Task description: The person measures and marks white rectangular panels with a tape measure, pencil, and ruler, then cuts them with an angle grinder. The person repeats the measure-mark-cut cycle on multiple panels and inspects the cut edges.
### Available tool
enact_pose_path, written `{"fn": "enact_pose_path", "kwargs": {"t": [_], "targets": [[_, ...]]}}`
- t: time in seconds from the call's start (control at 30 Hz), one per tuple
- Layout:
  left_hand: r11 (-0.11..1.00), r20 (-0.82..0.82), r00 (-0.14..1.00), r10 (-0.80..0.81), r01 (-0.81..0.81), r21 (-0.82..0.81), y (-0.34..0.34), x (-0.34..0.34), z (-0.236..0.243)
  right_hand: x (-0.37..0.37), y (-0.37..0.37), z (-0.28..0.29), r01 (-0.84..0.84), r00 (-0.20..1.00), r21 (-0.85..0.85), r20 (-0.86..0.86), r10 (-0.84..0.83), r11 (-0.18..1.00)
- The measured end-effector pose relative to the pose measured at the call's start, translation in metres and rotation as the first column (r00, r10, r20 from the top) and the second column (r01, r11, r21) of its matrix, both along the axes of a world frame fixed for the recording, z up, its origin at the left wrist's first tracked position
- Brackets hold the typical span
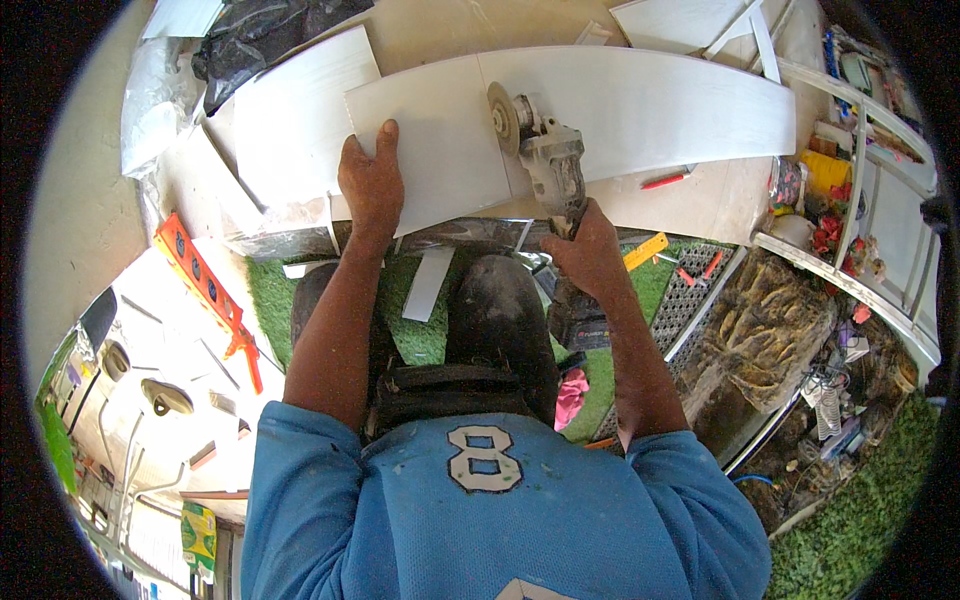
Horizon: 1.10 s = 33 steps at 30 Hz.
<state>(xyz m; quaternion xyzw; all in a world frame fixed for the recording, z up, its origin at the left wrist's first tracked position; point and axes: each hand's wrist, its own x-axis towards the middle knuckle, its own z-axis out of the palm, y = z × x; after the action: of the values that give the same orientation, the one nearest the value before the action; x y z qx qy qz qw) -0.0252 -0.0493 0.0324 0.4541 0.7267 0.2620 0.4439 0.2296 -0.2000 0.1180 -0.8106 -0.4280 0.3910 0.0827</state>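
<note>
A long white panel (670, 110) lies across the work surface in front of me, with a thin line running across it. My left hand (373, 185) grips the panel's left part at its edge; the thumb rests on top and the other fingers are mostly hidden. Wrapped round the rear of a worn angle grinder (555, 170), my right hand (588, 250) holds it over the panel. The grinder's round disc (503, 118) stands upright beside the thin line. Whether the disc touches the panel, I cannot tell.
Another white panel (295, 110) lies at the left, near black plastic sheeting (265, 45). A red marker (664, 182) lies on the surface's near right. An orange spirit level (195, 265) is at the left. A metal ladder (850, 190) and mixed clutter stand at the right.
</note>
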Motion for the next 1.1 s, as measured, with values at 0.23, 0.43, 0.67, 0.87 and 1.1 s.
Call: {"fn": "enact_pose_path", "kwargs": {"t": [0.23,0.43,0.67,0.87,1.1], "targets": [[1.000,0.012,1.000,0.001,-0.001,-0.005,0.000,-0.001,0.001,0.002,0.012,-0.002,0.026,0.998,0.007,-0.053,-0.025,1.000],[0.999,-0.019,1.000,0.010,-0.009,0.047,0.001,0.002,0.002,0.001,0.019,-0.003,0.019,0.999,0.012,-0.038,-0.018,1.000],[1.000,-0.028,1.000,0.007,-0.006,0.021,0.002,0.003,0.011,0.003,0.028,-0.008,0.016,1.000,-0.002,-0.019,-0.016,1.000],[1.000,0.007,1.000,0.019,-0.018,-0.009,0.002,0.002,0.010,0.005,0.035,-0.011,-0.001,0.999,0.017,-0.033,0.002,1.000],[1.000,-0.008,1.000,0.015,-0.015,0.013,0.000,0.001,0.007,0.004,0.044,-0.010,-0.001,0.999,0.062,-0.035,0.004,0.998]]}}
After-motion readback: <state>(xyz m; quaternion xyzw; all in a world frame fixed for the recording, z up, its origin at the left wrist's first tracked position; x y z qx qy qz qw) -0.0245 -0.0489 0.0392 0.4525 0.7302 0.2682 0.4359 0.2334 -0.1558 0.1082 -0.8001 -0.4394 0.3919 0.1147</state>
